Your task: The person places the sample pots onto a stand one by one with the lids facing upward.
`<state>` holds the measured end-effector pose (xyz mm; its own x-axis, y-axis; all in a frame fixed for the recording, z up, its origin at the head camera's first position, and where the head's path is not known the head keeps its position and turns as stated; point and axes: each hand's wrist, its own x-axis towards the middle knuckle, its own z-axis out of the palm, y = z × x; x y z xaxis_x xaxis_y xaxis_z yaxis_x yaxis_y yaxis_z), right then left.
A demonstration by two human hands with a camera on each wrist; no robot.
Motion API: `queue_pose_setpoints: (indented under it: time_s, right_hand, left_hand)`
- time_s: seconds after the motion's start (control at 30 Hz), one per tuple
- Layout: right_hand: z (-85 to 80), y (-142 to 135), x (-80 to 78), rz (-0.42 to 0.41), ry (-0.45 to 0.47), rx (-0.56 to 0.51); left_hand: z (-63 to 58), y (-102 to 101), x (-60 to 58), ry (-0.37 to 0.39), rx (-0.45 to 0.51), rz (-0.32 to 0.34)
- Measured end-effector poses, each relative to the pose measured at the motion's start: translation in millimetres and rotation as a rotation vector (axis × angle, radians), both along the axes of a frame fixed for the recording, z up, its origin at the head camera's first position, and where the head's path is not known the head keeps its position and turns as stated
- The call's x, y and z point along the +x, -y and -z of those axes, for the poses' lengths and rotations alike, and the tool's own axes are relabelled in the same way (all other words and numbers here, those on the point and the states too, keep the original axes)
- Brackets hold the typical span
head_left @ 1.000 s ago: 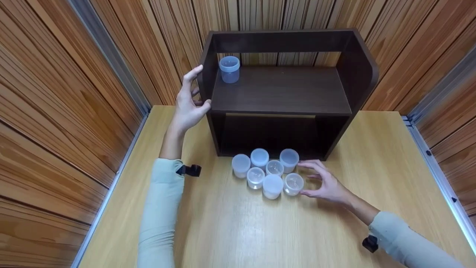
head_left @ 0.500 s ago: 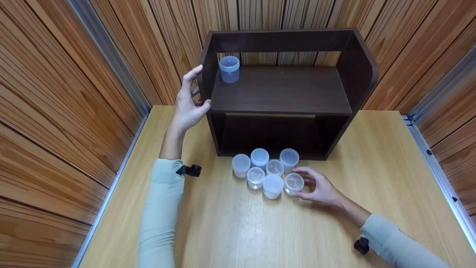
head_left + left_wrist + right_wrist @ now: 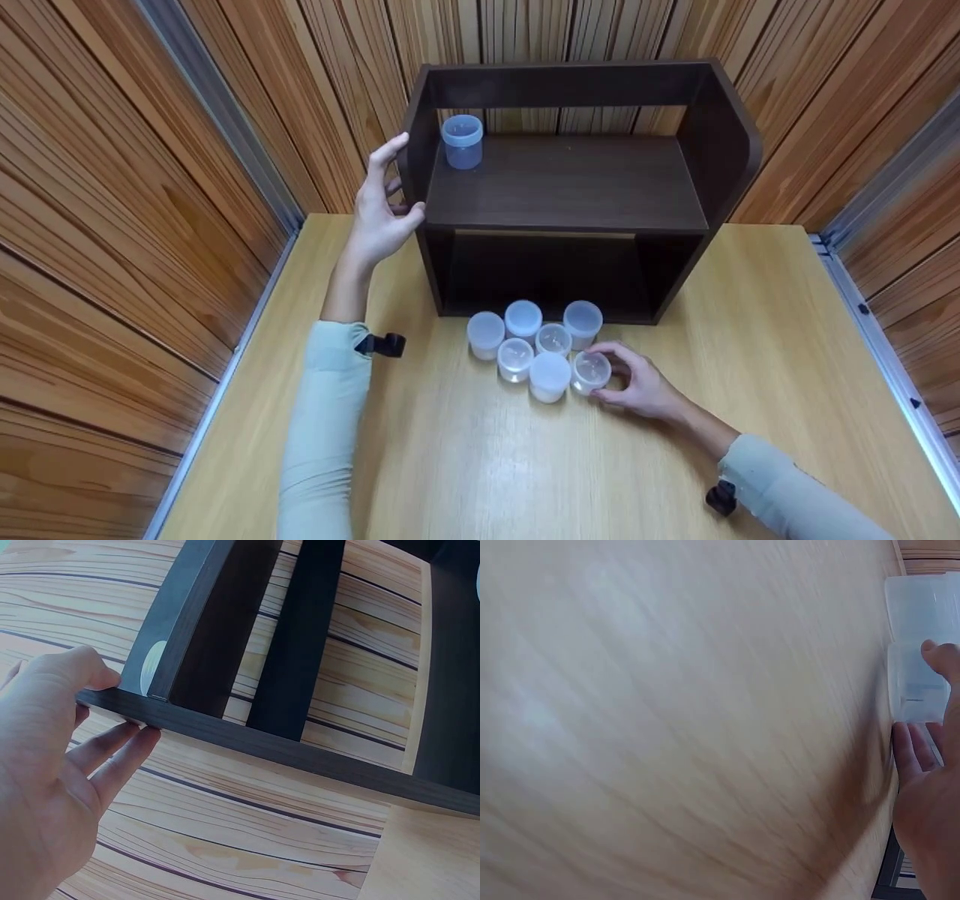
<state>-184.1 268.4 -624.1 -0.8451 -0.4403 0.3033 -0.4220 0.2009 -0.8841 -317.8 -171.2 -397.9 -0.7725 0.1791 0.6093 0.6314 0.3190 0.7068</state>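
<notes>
My left hand [image 3: 381,217] holds the left side panel of a dark brown two-tier shelf [image 3: 570,184]. In the left wrist view, the thumb of that hand [image 3: 56,742] lies on one side of the panel's edge and the fingers on the other. On the table, my right hand [image 3: 641,382] grips a small clear lidded jar [image 3: 591,372], thumb at the near side and fingers at the far side. The right wrist view shows this jar [image 3: 915,682] upright, with the hand [image 3: 930,802] at the frame's edge. One bluish jar [image 3: 463,142] stands on the upper tier at the left.
Several more jars [image 3: 550,375], some frosted and some clear, cluster against the gripped one in front of the shelf. Wood-patterned walls [image 3: 135,195] enclose the table [image 3: 480,465] at the back and sides. Metal rails [image 3: 885,367] run along the table's sides.
My right hand has moved left from beside the clear jar and closed its thumb and fingers around it. The left hand and the other jars have stayed in place.
</notes>
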Motion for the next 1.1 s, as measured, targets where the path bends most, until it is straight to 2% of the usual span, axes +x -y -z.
queue_pose_setpoints:
  time_s: [0.83, 1.1]
  right_hand:
    - [1.4, 1, 0.5, 0.001, -0.009, -0.01]
    - [-9.2, -2, 1.9, 0.019, -0.008, 0.01]
  left_hand:
    - [-0.3, 0, -1.2, -0.007, 0.009, 0.018]
    - [0.1, 0, 0.5, 0.01, 0.018, 0.021]
